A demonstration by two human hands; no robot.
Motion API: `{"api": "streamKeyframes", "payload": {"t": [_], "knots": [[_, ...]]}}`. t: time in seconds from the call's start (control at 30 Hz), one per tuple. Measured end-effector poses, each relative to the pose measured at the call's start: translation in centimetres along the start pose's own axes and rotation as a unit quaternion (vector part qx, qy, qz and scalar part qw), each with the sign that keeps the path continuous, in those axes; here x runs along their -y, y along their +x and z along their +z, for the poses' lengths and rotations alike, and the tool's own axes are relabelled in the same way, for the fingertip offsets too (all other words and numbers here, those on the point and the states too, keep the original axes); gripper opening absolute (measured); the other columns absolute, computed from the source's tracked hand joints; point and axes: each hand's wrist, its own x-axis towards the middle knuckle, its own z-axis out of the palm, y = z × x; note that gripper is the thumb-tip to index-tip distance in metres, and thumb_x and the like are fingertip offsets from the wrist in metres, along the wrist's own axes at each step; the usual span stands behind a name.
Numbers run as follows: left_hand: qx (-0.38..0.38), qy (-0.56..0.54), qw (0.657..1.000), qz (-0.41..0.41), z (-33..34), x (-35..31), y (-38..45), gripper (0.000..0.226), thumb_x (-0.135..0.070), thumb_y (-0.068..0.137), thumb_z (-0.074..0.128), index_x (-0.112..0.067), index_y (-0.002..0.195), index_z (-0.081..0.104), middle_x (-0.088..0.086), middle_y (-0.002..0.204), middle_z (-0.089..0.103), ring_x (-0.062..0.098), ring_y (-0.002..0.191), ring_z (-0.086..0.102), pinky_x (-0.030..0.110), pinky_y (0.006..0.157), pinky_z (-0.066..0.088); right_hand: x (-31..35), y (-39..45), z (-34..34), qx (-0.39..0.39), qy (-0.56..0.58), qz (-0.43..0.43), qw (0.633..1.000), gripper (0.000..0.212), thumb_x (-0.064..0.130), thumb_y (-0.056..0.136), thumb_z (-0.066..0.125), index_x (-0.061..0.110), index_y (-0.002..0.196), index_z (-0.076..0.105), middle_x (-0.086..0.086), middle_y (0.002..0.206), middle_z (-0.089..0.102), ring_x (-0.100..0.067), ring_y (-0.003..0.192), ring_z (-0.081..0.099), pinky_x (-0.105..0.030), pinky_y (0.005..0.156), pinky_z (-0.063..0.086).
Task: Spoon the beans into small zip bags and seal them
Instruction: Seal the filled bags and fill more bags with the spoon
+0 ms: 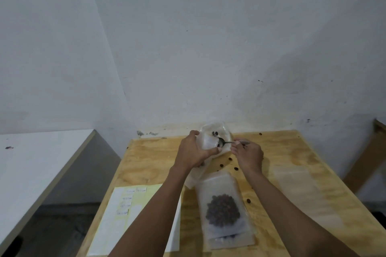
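Plywood tabletop (282,152); I see the left hand (193,152) with its grip pinching a small zip bag (208,142) mouth-open, so the spoon (224,142), pinched by the right hand (248,155), can tip beans (215,133) in. One filled bag (224,210) lies nearer me; stray beans dot the wood.

I see a scuffed, pale grey-white plaster wall (208,48) meeting at a corner. Below it stands a light plywood desk (292,152), a white-topped side table (41,156) left, dark grey floor (62,225) between them.
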Motion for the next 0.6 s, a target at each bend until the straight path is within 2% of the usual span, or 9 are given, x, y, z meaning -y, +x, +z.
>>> {"api": "streamKeyframes", "payload": {"t": [0.07, 0.17, 0.27, 0.33, 0.43, 0.5, 0.6], "knots": [[0.007, -0.022, 1.0, -0.001, 0.3, -0.4, 0.2, 0.096, -0.067, 0.06, 0.085, -0.016, 0.133, 0.05, 0.002, 0.118, 0.065, 0.015, 0.079, 0.071, 0.036, 0.065, 0.061, -0.2, -0.2, 0.0, 0.003, 0.013, 0.017, 1.0, 0.014, 0.005, 0.097, 0.064, 0.008, 0.099, 0.077, -0.003, 0.078, 0.076, -0.02, 0.075, 0.077, -0.043, 0.081, 0.064], [0.0, -0.053, 0.999, -0.007, 1.0, -1.0, 0.7, 0.089, -0.058, 0.066, 0.088, -0.014, 0.135, 0.052, 0.003, 0.121, 0.064, -0.002, 0.071, 0.061, 0.014, 0.054, 0.053, -0.2, -0.1, 0.3, 0.004, 0.035, 0.049, 0.998, 0.016, 0.005, 0.097, 0.063, 0.013, 0.089, 0.075, -0.009, 0.082, 0.077, -0.023, 0.076, 0.077, -0.043, 0.08, 0.064], [-0.008, -0.071, 0.997, 0.0, 1.4, -1.6, 1.1, 0.094, -0.064, 0.062, 0.087, -0.017, 0.135, 0.053, 0.003, 0.126, 0.063, 0.0, 0.083, 0.063, 0.008, 0.054, 0.048, -0.1, 0.4, 0.7, 0.008, 0.072, 0.101, 0.992, 0.012, 0.004, 0.094, 0.064, 0.007, 0.088, 0.074, -0.012, 0.08, 0.077, -0.025, 0.074, 0.077, -0.043, 0.079, 0.064], [-0.007, -0.072, 0.997, 0.0, 1.5, -1.5, 1.2, 0.098, -0.07, 0.058, 0.085, -0.019, 0.136, 0.052, 0.003, 0.13, 0.063, 0.002, 0.093, 0.065, 0.01, 0.062, 0.048, 0.2, 0.7, 0.9, -0.001, 0.109, 0.143, 0.984, 0.009, 0.0, 0.093, 0.063, 0.001, 0.092, 0.072, -0.015, 0.079, 0.077, -0.027, 0.072, 0.077, -0.04, 0.077, 0.064], [0.008, -0.076, 0.997, -0.004, 1.2, -1.0, 1.1, 0.092, -0.057, 0.066, 0.089, -0.014, 0.138, 0.05, 0.004, 0.13, 0.059, -0.012, 0.066, 0.063, 0.013, 0.051, 0.05, 0.5, 0.9, 0.7, -0.01, 0.158, 0.178, 0.971, 0.011, -0.004, 0.093, 0.059, 0.0, 0.089, 0.068, -0.018, 0.081, 0.076, -0.03, 0.074, 0.077, -0.04, 0.078, 0.063], [0.006, -0.069, 0.998, -0.009, 0.9, -0.6, 0.9, 0.092, -0.056, 0.064, 0.09, -0.015, 0.135, 0.05, 0.002, 0.121, 0.061, -0.001, 0.062, 0.065, 0.025, 0.048, 0.056, 0.7, 0.9, 0.6, -0.008, 0.169, 0.181, 0.969, 0.011, -0.005, 0.094, 0.056, -0.001, 0.095, 0.067, -0.018, 0.084, 0.076, -0.027, 0.074, 0.078, -0.037, 0.077, 0.063], [0.003, -0.034, 0.999, 0.0, 0.5, -0.1, 0.4, 0.091, -0.059, 0.061, 0.091, -0.018, 0.131, 0.05, -0.008, 0.106, 0.062, 0.01, 0.076, 0.068, 0.04, 0.059, 0.062, 1.0, 1.0, 0.2, -0.014, 0.167, 0.175, 0.97, 0.015, -0.004, 0.095, 0.054, -0.003, 0.101, 0.068, -0.017, 0.085, 0.076, -0.024, 0.072, 0.077, -0.03, 0.071, 0.063]]}}
